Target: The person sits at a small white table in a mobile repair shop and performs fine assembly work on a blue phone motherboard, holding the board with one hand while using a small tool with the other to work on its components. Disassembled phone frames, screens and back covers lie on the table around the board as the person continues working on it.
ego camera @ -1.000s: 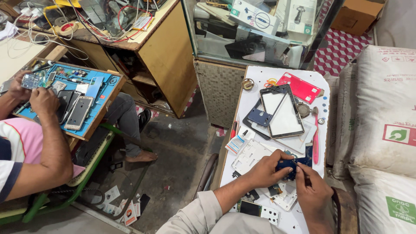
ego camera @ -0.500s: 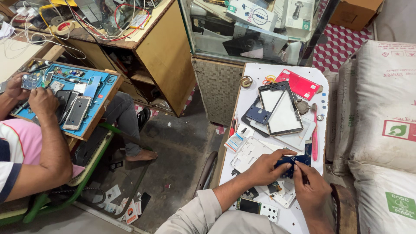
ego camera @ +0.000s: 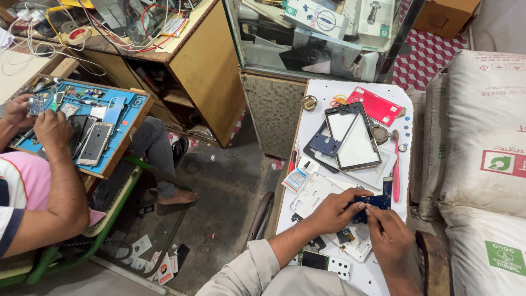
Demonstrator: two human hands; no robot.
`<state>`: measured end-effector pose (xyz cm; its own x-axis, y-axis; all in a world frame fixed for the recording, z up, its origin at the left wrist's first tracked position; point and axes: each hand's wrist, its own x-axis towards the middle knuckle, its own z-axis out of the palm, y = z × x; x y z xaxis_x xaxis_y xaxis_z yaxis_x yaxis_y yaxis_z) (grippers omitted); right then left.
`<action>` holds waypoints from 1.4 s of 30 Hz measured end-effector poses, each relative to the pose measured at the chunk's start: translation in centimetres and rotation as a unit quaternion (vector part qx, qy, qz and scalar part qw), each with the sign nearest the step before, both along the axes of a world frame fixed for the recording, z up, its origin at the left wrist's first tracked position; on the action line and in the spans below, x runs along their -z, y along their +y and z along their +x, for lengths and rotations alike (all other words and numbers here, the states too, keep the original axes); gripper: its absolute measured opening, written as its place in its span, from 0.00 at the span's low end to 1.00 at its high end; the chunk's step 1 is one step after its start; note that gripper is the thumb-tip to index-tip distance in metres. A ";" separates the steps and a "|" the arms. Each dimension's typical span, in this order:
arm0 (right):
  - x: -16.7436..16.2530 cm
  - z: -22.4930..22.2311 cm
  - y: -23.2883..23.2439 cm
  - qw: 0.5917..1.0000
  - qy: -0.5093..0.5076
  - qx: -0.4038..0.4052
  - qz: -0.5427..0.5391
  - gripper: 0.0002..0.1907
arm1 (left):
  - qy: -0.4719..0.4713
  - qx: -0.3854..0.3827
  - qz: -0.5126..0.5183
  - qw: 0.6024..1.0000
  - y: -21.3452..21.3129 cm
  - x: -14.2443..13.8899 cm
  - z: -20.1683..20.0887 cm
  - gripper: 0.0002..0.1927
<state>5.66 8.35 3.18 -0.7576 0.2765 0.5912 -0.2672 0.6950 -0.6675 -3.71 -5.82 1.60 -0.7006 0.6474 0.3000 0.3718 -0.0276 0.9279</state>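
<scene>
Hands: both of the person's own hands meet over a white table (ego camera: 307, 104), low on its surface.
Left hand (ego camera: 333, 211): curled narrow, thumb and fingers pinching the near end of a small dark blue circuit board (ego camera: 378, 201).
Right hand (ego camera: 390, 235): closed narrow, fingertips pressed to the same circuit board from below right; whether it grips a tool cannot be told.
Circuit board: held between the two hands, just above the tabletop, its far end sticking out beyond the fingers.
White phone frame (ego camera: 313, 193): flat on the table, just left of the left hand, partly under it.
Tablet screen frame (ego camera: 353, 137): lies beyond the hands, dark-rimmed with a pale middle.
Red phone cover (ego camera: 378, 105): further beyond, near the table's far end.
Pink-handled tool (ego camera: 395, 170): lies lengthwise just beyond and right of the right hand.
Other person's hands (ego camera: 52, 127): well apart to the left, working at a blue tray (ego camera: 121, 123) of phones and parts.
White sacks (ego camera: 485, 142): stacked right of the right hand.
</scene>
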 end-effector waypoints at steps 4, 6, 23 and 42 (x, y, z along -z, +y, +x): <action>-0.1 -0.1 -0.3 1.000 0.004 0.014 0.008 0.08 | -0.015 0.003 -0.007 1.000 -0.1 0.0 -0.1 0.17; -0.2 0.0 -0.3 1.000 -0.006 0.026 0.006 0.08 | -0.014 0.003 -0.009 1.000 0.0 0.0 -0.1 0.17; 0.9 -0.2 -0.2 0.995 0.013 0.051 0.090 0.15 | 0.012 -0.009 0.010 1.000 -0.5 -0.2 -0.1 0.15; 1.3 -0.9 -0.9 0.994 0.029 0.062 0.087 0.12 | 0.011 -0.010 0.009 1.000 -1.4 0.6 -0.9 0.16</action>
<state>4.74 7.44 1.88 -0.6876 0.2557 0.6796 -0.2070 0.8281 -0.5210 -4.57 -7.23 1.02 -0.7066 0.6275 0.3270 0.3927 -0.0368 0.9190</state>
